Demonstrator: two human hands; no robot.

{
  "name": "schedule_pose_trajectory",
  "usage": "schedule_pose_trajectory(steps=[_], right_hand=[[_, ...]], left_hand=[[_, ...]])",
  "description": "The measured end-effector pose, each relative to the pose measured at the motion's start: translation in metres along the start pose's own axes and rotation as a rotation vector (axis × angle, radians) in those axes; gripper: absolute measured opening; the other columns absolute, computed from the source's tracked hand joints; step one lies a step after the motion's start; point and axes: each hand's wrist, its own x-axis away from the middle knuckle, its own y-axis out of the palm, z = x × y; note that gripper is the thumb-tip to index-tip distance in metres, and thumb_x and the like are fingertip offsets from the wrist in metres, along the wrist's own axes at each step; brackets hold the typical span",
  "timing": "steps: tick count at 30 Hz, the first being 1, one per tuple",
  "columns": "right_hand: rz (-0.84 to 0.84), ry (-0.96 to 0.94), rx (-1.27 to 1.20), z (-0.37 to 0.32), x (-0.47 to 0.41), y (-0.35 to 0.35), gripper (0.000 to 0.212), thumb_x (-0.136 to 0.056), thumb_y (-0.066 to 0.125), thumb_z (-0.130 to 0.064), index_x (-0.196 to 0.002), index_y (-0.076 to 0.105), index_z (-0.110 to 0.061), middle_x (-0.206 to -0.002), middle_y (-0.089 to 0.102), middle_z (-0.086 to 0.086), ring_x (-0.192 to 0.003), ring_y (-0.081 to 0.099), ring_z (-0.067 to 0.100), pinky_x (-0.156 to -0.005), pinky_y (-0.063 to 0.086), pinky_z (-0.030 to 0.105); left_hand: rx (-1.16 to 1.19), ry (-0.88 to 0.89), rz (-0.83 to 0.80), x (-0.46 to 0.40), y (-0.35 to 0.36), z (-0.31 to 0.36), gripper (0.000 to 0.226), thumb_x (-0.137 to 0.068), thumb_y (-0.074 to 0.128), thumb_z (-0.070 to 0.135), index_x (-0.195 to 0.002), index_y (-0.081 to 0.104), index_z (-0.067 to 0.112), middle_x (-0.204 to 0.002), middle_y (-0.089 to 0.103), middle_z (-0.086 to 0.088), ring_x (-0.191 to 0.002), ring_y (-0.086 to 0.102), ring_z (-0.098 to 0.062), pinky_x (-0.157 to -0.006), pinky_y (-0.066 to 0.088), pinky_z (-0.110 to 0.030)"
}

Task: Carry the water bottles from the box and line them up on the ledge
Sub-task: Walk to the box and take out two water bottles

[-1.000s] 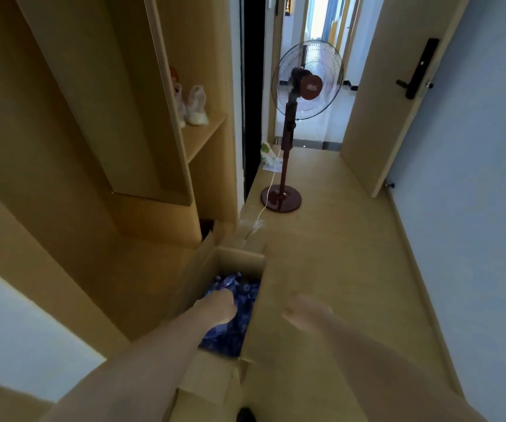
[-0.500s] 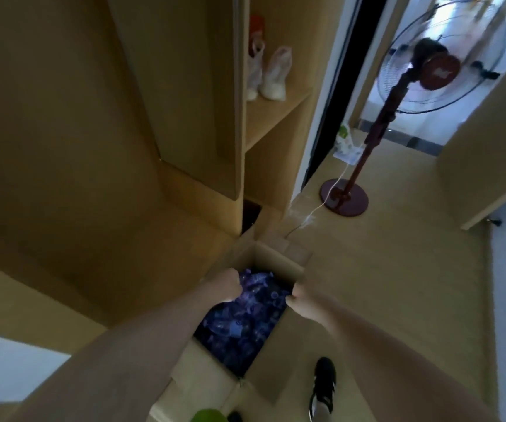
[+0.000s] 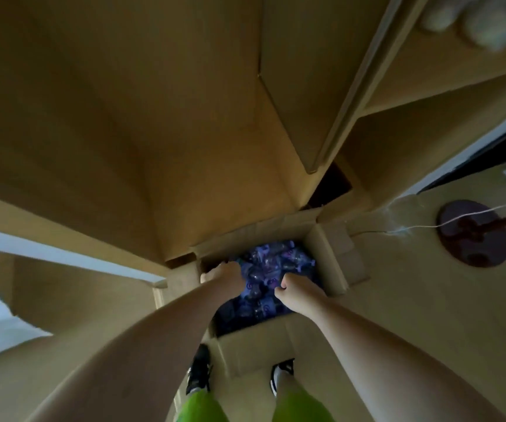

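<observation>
Cardboard box [image 3: 254, 351], open on floor: water bottles [image 3: 271, 264] packed inside. Left hand [image 3: 225, 277] and right hand [image 3: 295, 289] reach in, fingers curled; grasp itself cannot be told. Ledge [image 3: 72, 303] left, awaiting bottles.

- One view only, worn on the person's head, wide-angle with bent edges.
- It looks steeply down past both forearms to the open box [image 3: 330, 263] on the floor [image 3: 428, 300].
- Near: the shoes [image 3: 198, 373] show at the bottom edge.
- Shelves [image 3: 428, 95] lean in above.
</observation>
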Motion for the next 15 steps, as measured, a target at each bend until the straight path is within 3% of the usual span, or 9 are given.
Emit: schedule_pose_trajectory(steps=[6,9,12,15], right_hand=[[-0.111,-0.042,0.035,0.028,-0.089,0.061,0.036,-0.098,0.041,-0.029,-0.065,0.028,-0.021,-0.06,0.035,-0.001,-0.05,0.035,0.015,-0.049,0.026,0.03],[-0.147,-0.056,-0.014,0.038,-0.141,0.101,0.033,-0.097,0.044,-0.026,-0.067,0.032,-0.02,-0.063,0.039,-0.001,-0.054,0.04,0.015,-0.052,0.03,0.03],[-0.125,-0.037,-0.086,0.046,-0.193,0.135,0.014,-0.096,0.05,-0.025,-0.091,0.052,-0.012,-0.09,0.054,0.006,-0.083,0.058,0.023,-0.066,0.038,0.03],[-0.085,0.003,-0.194,0.055,-0.246,0.167,0.027,-0.096,0.053,-0.025,-0.115,0.051,-0.006,-0.114,0.057,0.012,-0.106,0.059,0.031,-0.073,0.041,0.031]], left_hand=[[0.227,-0.15,-0.027,-0.076,0.081,-0.022,0.031,-0.098,0.038,0.019,-0.115,0.06,0.007,-0.117,0.062,-0.015,-0.105,0.06,-0.032,-0.086,0.049,-0.037],[0.492,-0.233,-0.042,-0.124,0.124,-0.036,0.025,-0.097,0.044,0.014,-0.099,0.066,0.002,-0.109,0.065,-0.021,-0.101,0.061,-0.035,-0.077,0.047,-0.035],[0.812,-0.317,-0.004,-0.167,0.165,-0.053,0.027,-0.092,0.052,0.009,-0.066,0.06,0.012,-0.084,0.064,-0.022,-0.084,0.06,-0.033,-0.076,0.048,-0.041],[0.957,-0.387,0.014,-0.204,0.198,-0.075,0.031,-0.091,0.051,0.008,-0.061,0.056,0.017,-0.072,0.058,-0.011,-0.075,0.052,-0.025,-0.069,0.037,-0.033]])
